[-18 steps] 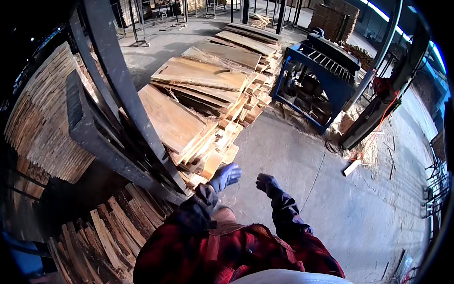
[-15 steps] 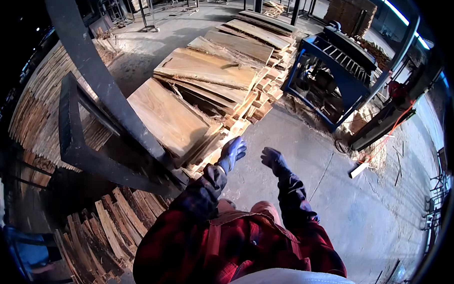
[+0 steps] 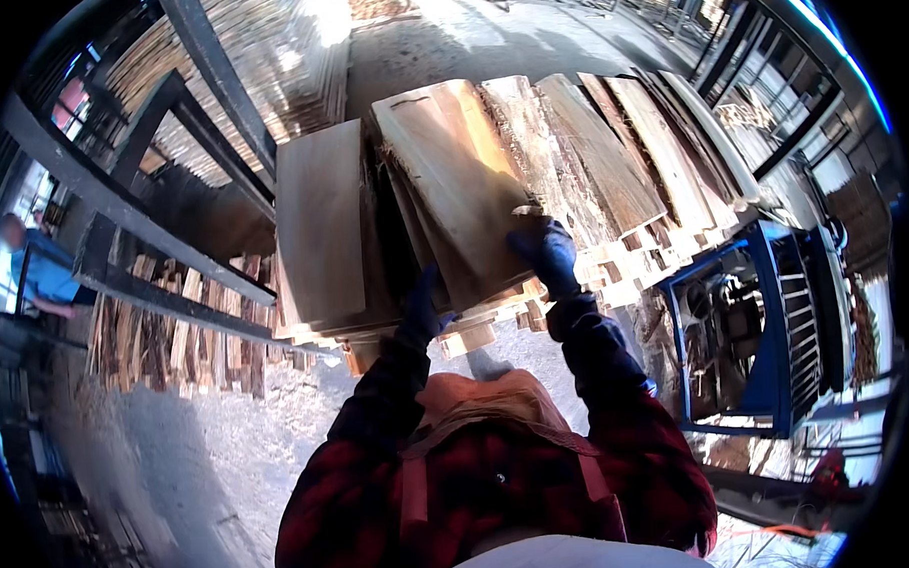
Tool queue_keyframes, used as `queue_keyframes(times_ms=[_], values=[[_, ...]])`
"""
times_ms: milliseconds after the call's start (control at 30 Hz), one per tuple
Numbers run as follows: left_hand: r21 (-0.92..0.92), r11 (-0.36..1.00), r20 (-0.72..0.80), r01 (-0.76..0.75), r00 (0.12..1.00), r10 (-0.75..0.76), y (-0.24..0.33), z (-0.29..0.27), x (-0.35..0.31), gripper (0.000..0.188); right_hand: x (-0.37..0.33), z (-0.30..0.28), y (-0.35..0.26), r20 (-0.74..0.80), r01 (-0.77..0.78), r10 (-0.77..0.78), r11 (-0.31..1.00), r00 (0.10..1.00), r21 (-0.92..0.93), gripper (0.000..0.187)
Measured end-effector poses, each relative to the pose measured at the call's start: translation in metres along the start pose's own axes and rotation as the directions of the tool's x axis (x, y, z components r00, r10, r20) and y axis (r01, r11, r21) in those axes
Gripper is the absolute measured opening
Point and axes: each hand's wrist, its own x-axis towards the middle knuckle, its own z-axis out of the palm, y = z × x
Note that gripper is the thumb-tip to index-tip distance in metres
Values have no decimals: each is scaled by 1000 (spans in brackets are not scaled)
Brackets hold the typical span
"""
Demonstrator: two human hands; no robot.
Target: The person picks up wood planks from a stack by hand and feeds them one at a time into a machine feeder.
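Note:
A wide, pale board point(image 3: 449, 174) with a rough bark edge lies slightly askew on the stack in front of me. My right hand point(image 3: 548, 257), in a blue glove, grips its near right corner, fingers over the top. At the near left corner of the same board is my left hand point(image 3: 422, 310), also gloved. Its thumb points up and stands apart from the fingers, which are partly lost in shadow at the board ends. Another wide board point(image 3: 320, 219) lies to the left, with a dark gap between the two.
More rough-edged boards point(image 3: 600, 159) continue the stack rightward. A black metal frame point(image 3: 142, 220) stands at the left, beside shorter stacked boards point(image 3: 191, 328). On the right is a blue machine frame point(image 3: 767, 333) with rollers. A person in blue point(image 3: 43, 263) is at the far left.
My view has turned left, so the stack now lies straight ahead. Both hands have moved from over the floor and the stack's end to the wide board; the right hand has taken hold of it.

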Motion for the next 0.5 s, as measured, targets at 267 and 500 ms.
queue_keyframes(times_ms=[267,500], values=[[503,752,128,-426,897,423,-8,8,-75,73,-53,-11,20,46,38,-42,996,998,82,57],[791,575,197,-206,977,80,-56,-12,-235,61,-155,-5,63,823,-819,-106,91,558,567,48]])
